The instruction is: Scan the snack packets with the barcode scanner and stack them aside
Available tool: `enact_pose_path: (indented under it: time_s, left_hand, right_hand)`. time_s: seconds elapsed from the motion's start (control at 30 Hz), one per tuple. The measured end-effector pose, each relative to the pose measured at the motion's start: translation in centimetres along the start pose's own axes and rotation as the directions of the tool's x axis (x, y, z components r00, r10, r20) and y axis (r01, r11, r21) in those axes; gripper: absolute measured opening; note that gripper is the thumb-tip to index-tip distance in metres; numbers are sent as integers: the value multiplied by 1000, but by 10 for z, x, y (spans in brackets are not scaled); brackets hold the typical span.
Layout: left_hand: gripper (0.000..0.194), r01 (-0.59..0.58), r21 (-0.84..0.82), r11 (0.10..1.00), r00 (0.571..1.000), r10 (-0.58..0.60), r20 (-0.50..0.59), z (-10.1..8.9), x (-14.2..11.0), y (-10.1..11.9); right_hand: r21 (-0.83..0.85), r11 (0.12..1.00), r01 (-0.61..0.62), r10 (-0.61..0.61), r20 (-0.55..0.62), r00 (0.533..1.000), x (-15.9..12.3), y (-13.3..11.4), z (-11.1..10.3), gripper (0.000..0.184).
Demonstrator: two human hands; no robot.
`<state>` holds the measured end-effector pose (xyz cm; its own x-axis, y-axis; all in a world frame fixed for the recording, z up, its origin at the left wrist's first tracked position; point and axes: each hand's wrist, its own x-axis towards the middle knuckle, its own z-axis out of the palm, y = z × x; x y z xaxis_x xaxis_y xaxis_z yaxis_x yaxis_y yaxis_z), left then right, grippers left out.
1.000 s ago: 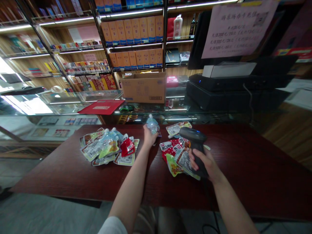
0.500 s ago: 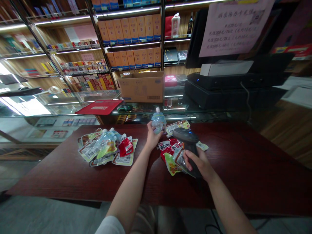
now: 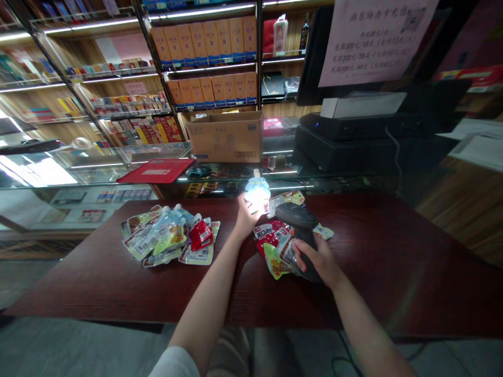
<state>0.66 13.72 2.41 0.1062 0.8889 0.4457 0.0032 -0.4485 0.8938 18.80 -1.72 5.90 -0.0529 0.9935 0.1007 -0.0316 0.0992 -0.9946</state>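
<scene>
My left hand point(image 3: 247, 215) is closed around a light-blue spout pouch point(image 3: 257, 189) with a white cap, held upright above the far part of the table. Bright light floods the pouch's face. In my right hand point(image 3: 317, 257) is a black barcode scanner point(image 3: 298, 217), its head turned toward the pouch. Beneath the scanner lies a pile of snack packets, including a red packet point(image 3: 271, 234) and a green-and-yellow packet point(image 3: 276, 264), partly hidden by my hand. To the left sits another pile of packets point(image 3: 168, 235), with blue capped pouches and a small red packet point(image 3: 201, 234) on it.
The dark red wooden table point(image 3: 118, 293) meets a glass counter carrying a cardboard box point(image 3: 226, 139), a red folder point(image 3: 157, 170) and a black mouse point(image 3: 198, 172). At right stand a monitor with a paper sign point(image 3: 377, 44) and a black cash drawer point(image 3: 346, 146). Stocked shelves line the back.
The scanner's light now shines on the pouch in my left hand, whose face has turned bright white. Both hands stay nearly in place; the view has shifted slightly.
</scene>
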Motion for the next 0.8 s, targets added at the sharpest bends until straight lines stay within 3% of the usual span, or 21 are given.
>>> enact_pose_path:
  time_s: [0.47,0.63,0.8]
  left_hand:
    - [72,33,19,999,999,-33,-3,-1,-1,0]
    - [69,18,-44,999,998,-15,65,-2,-1,-4]
    - [75,-2,-41,999,1000,3,19,-1,0,-7]
  right_hand:
    - [33,999,21,-22,26,999,0,9,-3,34]
    - [34,999,10,-12,38,999,0,7,-4,35]
    - [6,1000,25,-25,29,999,1,6,-2,36]
